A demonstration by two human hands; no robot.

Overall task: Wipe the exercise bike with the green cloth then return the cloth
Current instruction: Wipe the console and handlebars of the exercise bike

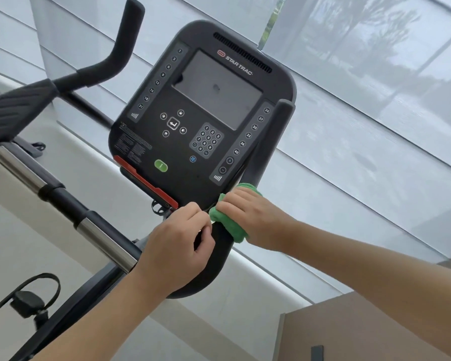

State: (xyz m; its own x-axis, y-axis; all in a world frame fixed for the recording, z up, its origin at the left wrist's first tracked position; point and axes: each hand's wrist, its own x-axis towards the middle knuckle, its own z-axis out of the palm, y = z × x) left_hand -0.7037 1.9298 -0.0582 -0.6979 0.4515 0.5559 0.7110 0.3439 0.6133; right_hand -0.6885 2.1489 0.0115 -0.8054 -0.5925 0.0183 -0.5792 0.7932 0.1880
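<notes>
The exercise bike's black console (201,113) with a dark screen and keypad fills the middle of the head view. A curved black handlebar (214,261) runs from below the console up its right side. My right hand (255,217) presses the green cloth (227,222) around this bar, just under the console's lower right corner. My left hand (175,246) grips the same bar right beside the cloth, fingers curled around it. The cloth is folded and mostly covered by my right hand.
The other handlebar (115,56) rises at the upper left, with a chrome and black crossbar (89,225) below it. A pedal with a strap (29,300) shows at the lower left. Window blinds (375,87) stand behind the bike. A brown surface (362,329) lies at the lower right.
</notes>
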